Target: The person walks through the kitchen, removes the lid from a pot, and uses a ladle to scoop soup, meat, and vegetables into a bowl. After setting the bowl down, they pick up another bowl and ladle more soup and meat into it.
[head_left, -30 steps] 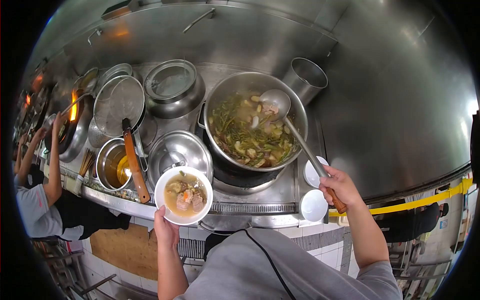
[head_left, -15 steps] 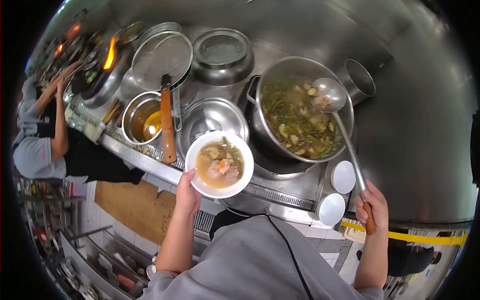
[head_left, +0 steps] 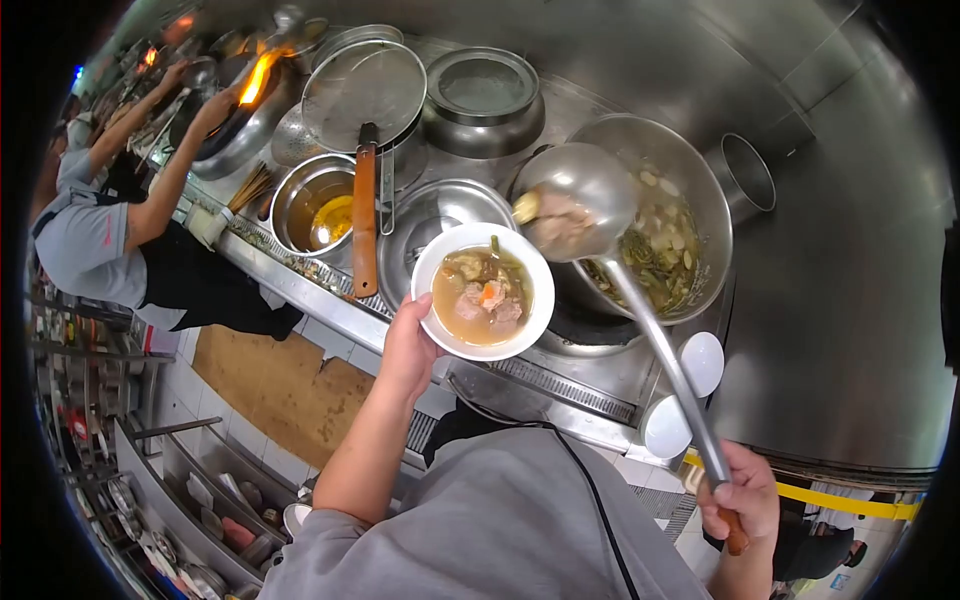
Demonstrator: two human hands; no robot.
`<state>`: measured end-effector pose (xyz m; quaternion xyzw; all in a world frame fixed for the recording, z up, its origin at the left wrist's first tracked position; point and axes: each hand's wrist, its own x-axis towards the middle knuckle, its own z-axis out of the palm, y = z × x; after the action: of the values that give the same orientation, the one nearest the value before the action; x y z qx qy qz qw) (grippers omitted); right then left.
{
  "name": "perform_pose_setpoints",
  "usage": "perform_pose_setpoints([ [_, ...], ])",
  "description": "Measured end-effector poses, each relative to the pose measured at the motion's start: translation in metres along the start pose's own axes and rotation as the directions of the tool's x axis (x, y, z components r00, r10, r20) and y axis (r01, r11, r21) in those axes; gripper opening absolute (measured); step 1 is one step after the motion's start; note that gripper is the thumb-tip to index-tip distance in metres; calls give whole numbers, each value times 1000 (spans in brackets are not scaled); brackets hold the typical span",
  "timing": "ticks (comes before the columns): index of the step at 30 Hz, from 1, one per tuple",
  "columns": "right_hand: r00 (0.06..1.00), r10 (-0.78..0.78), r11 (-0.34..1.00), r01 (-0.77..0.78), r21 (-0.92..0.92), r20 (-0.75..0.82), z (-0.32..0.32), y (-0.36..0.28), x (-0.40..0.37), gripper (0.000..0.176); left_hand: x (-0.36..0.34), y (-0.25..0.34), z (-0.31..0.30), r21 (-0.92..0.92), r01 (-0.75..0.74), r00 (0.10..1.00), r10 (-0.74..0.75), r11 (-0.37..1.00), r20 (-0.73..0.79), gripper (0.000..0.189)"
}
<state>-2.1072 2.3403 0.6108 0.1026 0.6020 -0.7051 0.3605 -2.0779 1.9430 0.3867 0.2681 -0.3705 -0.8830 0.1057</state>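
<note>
A white bowl point(head_left: 483, 338) of broth with meat chunks and an orange piece is held by its left rim in my left hand point(head_left: 408, 350). My right hand point(head_left: 742, 490) is closed round the wooden end of a long metal ladle point(head_left: 600, 205). The ladle's cup holds meat and a pale piece, just right of the bowl and over the near left side of a big steel pot point(head_left: 715, 225). Greens and pale slices float in the pot's broth.
Two white bowls point(head_left: 667, 428) sit at the counter's right edge. Left of the pot are a steel basin point(head_left: 400, 225), a wooden-handled strainer point(head_left: 365, 90), a pot of yellow liquid point(head_left: 290, 175) and a lidded pot point(head_left: 482, 130). Far left, a co-worker point(head_left: 95, 240) stands at a flaming wok.
The ladle has moved left from above the pot's far right side to beside the bowl, with food in it. My right hand is slightly lower; the wok flame and the co-worker's arms have shifted.
</note>
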Motion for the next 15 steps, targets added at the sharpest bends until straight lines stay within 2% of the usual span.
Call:
perform_pose_setpoints([
  [2, 992, 123, 992, -123, -42, 6, 5, 10, 5, 75, 2, 0, -1, 3, -19, 1000, 19, 1000, 9, 50],
  [3, 981, 185, 980, -180, -90, 56, 5, 11, 8, 74, 2, 0, -1, 4, -31, 999, 31, 999, 17, 50],
  [4, 981, 185, 980, -179, -91, 58, 5, 14, 10, 74, 2, 1, -1, 4, -33, 999, 33, 999, 16, 50],
  [6, 964, 246, 926, -203, -319, 99, 5, 21, 16, 71, 2, 4, -1, 8, -45, 999, 45, 999, -14, 51],
  [7, 969, 216, 906, -153, -396, 119, 0, 28, 16, 70, 1, 4, -3, 8, -46, 999, 46, 999, -16, 51],
  [8, 969, 217, 905, -153, -397, 121, -4, 32, 18, 70, -1, 3, -7, 13, -46, 999, 46, 999, -8, 52],
  [10, 978, -13, 695, 160, -701, 209, -7, 38, 21, 71, -5, 2, -10, 19, -43, 999, 43, 999, 0, 53],
  [11, 977, -13, 695, 160, -701, 211, -5, 41, 21, 71, -6, 1, -11, 7, -35, 999, 36, 999, -23, 53],
  [13, 952, -174, 393, 302, -869, 252, 0, 48, 23, 72, -9, 0, -12, -5, -32, 998, 32, 999, -49, 54],
  [15, 950, -184, 350, 302, -887, 251, -3, 47, 26, 71, -9, -2, -13, -55, -63, 998, 63, 996, -5, 56],
])
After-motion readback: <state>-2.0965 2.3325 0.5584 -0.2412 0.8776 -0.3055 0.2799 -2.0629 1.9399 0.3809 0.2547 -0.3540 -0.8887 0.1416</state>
